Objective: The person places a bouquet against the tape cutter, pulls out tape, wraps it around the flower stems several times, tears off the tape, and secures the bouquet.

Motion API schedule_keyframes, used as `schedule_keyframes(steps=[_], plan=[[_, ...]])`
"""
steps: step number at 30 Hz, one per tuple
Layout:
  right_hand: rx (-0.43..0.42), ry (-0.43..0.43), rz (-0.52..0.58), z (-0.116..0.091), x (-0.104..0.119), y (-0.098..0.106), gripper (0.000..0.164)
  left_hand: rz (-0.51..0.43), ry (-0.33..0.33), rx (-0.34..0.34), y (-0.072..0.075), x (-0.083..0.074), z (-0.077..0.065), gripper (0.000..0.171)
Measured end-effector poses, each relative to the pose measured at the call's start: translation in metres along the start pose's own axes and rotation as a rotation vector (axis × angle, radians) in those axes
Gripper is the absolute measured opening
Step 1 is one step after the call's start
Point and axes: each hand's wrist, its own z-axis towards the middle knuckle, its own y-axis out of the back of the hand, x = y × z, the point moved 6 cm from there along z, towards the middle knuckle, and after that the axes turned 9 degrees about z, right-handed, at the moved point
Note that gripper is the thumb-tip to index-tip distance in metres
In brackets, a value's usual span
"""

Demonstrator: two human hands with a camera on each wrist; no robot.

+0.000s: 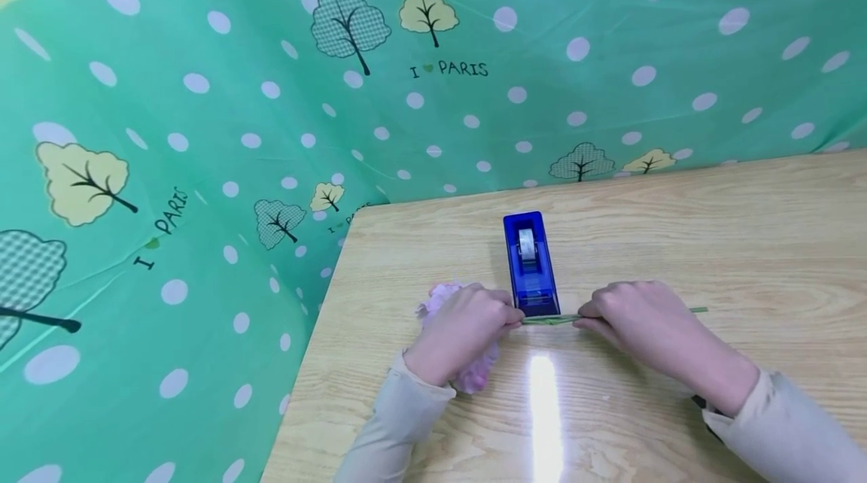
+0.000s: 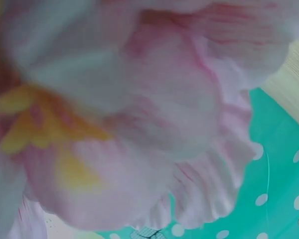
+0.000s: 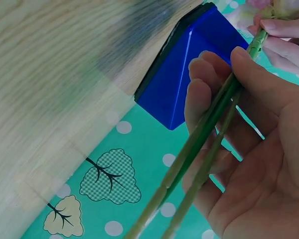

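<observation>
Pale pink flowers [image 1: 482, 369] lie under and beside my left hand [image 1: 467, 326] in the head view. In the left wrist view their ruffled petals [image 2: 164, 99] and yellow centre [image 2: 45, 124] fill most of the picture. That hand pinches the green stems [image 1: 550, 320] close below the blossoms. Further right along the same stems, my right hand [image 1: 640, 325] pinches them between thumb and fingers. In the right wrist view the stems [image 3: 204, 124] run across its fingers, bundled at the thumb and spread apart toward their free ends.
A blue tape dispenser [image 1: 531, 265] with a roll of clear tape stands just behind the stems. The wooden table [image 1: 759, 242] runs back to a green dotted cloth [image 1: 474, 137] printed with trees, which also hangs along the left side.
</observation>
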Motion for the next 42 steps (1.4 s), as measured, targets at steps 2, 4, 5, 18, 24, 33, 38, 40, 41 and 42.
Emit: schedule_keyframes(steps=[2,4,5,18,24,33,38,40,41,42], plan=[[0.000,-0.008,-0.009,0.000,-0.001,0.000,0.026,0.017,-0.023,-0.015,0.000,-0.001,0.001,0.012],[0.001,-0.018,-0.018,0.000,-0.002,-0.001,0.024,0.011,-0.034,-0.023,-0.001,-0.001,0.001,0.012],[0.003,-0.023,-0.020,0.000,-0.002,-0.001,0.022,0.007,-0.036,-0.024,-0.001,0.000,0.001,0.013],[-0.055,0.050,-0.049,0.001,0.005,0.003,0.015,0.005,-0.030,-0.023,-0.005,0.001,0.001,0.011],[-0.058,0.051,-0.065,0.002,0.007,0.002,0.012,0.006,-0.047,-0.040,-0.004,0.001,0.000,0.020],[-0.029,0.038,-0.086,0.004,0.008,0.001,0.005,-0.018,-0.049,-0.038,-0.006,0.002,0.001,0.031],[-0.045,0.049,-0.103,0.004,0.009,0.003,0.015,-0.018,-0.050,-0.023,-0.007,0.001,0.002,0.028],[-0.047,0.049,-0.103,0.004,0.009,0.003,0.015,-0.018,-0.046,-0.011,-0.008,0.001,0.003,0.028],[-0.046,0.049,-0.103,0.005,0.008,0.002,0.016,-0.018,-0.043,-0.004,-0.009,0.000,0.003,0.026],[-0.045,0.050,-0.098,0.005,0.008,0.002,0.015,-0.017,-0.041,0.001,-0.009,0.000,0.003,0.025]])
